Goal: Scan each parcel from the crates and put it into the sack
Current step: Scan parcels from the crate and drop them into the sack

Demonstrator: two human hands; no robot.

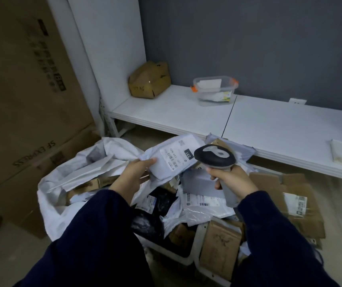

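My left hand [131, 176] grips a white poly-bag parcel [172, 154] by its near end, label side up, above the gap between sack and crates. My right hand [231, 180] holds a grey handheld scanner [214, 157] by its handle, its head right beside the parcel's label. The open white sack [47, 195] stands at the left on the floor, with white and brown parcels inside. Below my hands, white crates [195, 245] hold several bagged and boxed parcels, black, white and brown.
Tall brown cartons [21, 100] fill the left side. A low white shelf [269, 125] runs behind, carrying a dented brown box [149, 80] and a clear plastic tub [215, 90]. A flattened carton [298, 199] lies to the right on the floor.
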